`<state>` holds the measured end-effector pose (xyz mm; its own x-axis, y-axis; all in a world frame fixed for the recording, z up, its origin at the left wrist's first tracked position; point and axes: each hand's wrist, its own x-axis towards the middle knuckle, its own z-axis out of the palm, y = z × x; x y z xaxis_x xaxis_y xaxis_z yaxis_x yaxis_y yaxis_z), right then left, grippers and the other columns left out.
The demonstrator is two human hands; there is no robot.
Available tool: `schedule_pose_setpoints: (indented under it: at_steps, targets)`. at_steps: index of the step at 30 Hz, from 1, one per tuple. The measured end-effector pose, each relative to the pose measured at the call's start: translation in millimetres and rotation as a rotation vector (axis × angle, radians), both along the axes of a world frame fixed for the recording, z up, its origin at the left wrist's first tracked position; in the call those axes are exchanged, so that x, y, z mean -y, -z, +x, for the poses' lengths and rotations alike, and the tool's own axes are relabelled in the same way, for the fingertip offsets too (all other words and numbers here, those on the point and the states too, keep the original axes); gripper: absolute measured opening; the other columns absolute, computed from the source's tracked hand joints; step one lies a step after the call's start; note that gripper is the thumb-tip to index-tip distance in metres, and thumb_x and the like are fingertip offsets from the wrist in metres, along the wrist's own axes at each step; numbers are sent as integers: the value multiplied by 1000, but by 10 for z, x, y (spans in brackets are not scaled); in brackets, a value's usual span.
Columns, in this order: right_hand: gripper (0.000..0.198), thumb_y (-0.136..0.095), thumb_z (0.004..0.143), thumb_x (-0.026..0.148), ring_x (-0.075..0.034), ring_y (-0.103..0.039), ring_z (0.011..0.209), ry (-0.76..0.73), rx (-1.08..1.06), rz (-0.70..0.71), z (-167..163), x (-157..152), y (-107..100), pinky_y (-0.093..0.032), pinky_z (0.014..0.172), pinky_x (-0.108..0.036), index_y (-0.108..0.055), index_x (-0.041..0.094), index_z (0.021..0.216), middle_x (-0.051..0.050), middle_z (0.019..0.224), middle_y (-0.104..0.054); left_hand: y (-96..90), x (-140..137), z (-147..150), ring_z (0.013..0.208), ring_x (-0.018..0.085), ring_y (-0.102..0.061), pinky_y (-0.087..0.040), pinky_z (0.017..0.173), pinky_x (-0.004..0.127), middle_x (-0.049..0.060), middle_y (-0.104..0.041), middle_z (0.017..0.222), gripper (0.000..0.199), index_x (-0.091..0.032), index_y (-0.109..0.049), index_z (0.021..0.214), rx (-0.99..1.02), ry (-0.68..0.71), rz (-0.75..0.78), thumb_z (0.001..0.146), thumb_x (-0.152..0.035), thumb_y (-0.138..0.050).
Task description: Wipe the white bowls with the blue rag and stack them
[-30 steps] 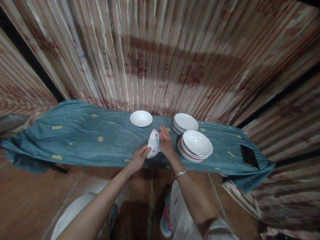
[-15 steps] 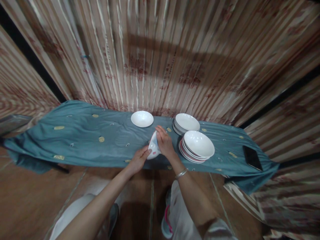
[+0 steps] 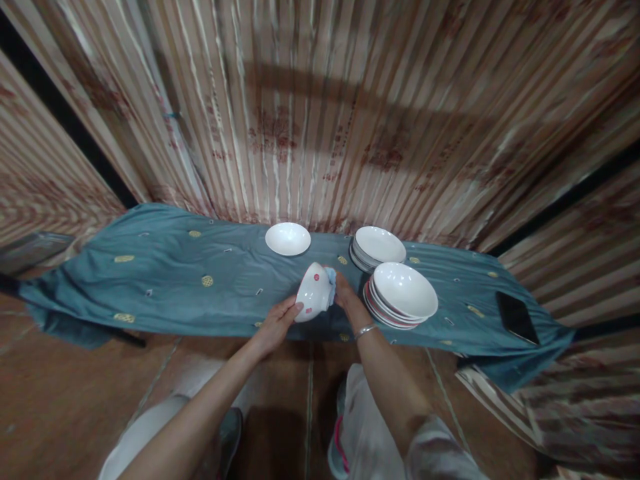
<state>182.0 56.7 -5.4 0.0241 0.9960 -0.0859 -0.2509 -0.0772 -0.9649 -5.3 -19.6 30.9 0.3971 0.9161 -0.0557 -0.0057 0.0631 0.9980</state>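
Left hand point(image 3: 275, 325) grips tilted white bowl point(image 3: 312, 295) just below frame centre; right hand point(image 3: 343, 291) holds blue cloth point(image 3: 332, 283) against its base.

table in teal cloth point(image 3: 170, 293) | white dish point(image 3: 288, 239) | plate stack point(image 3: 379, 245) | bowl stack point(image 3: 404, 292) | dark phone point(image 3: 517, 317)

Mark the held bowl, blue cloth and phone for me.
Held bowl point(image 3: 313, 294): head view, on its outer wall.
Blue cloth point(image 3: 332, 279): head view, on its exposed part.
Phone point(image 3: 517, 317): head view, on its dark face.
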Motion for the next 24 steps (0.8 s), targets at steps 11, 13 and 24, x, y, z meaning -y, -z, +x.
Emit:
schedule_pose_setpoints:
  at_steps: [11, 13, 24]
  targets:
    - [28, -64, 63, 47, -14, -54, 53, 32, -109, -109, -68, -61, 150, -43, 52, -25, -52, 22, 59, 6, 45, -50, -78, 1, -4, 94, 26, -67, -58, 78, 42, 10, -72, 94, 29, -13, -67, 91, 416, -178, -381, 71, -32, -73]
    - [28, -66, 61, 46, -14, -52, 53, 48, -120, -106, -87, -42, 151, -42, 51, -24, -53, 21, 58, 6, 47, -52, -142, -15, -1, 91, 24, -67, -59, 78, 40, 9, -72, 90, 22, -12, -65, 90, 475, -212, -420, 74, -26, -71]
    - [26, -67, 67, 40, -12, -49, 47, 179, -172, -92, -389, -15, 241, -43, 47, -25, -54, 21, 58, 4, 49, -57, -233, -227, -32, 69, 8, -64, -58, 67, 21, 0, -68, 81, 7, -17, -58, 84, 591, -483, -474, 81, -15, -64]
